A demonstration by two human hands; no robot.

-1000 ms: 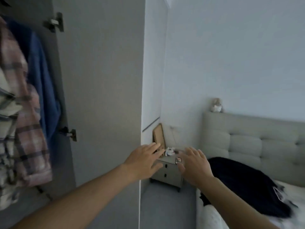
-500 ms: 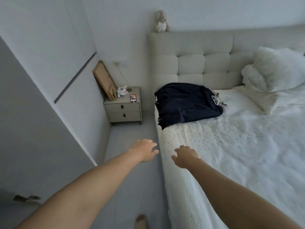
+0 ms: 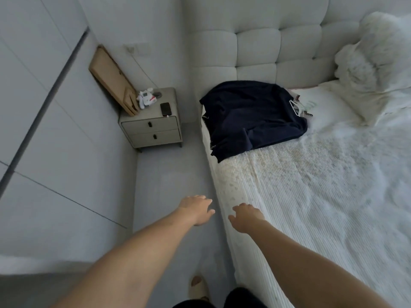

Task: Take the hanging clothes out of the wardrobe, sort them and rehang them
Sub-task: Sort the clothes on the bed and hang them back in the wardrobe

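Both hands, the left hand and the right hand, are loose and empty. The dark clothes lie on the bed, probably waiting to be sorted.

Dim, cool, even light, brighter on the bed at right, soft shadows, no glare, slight blur, wide-angle bending at edges
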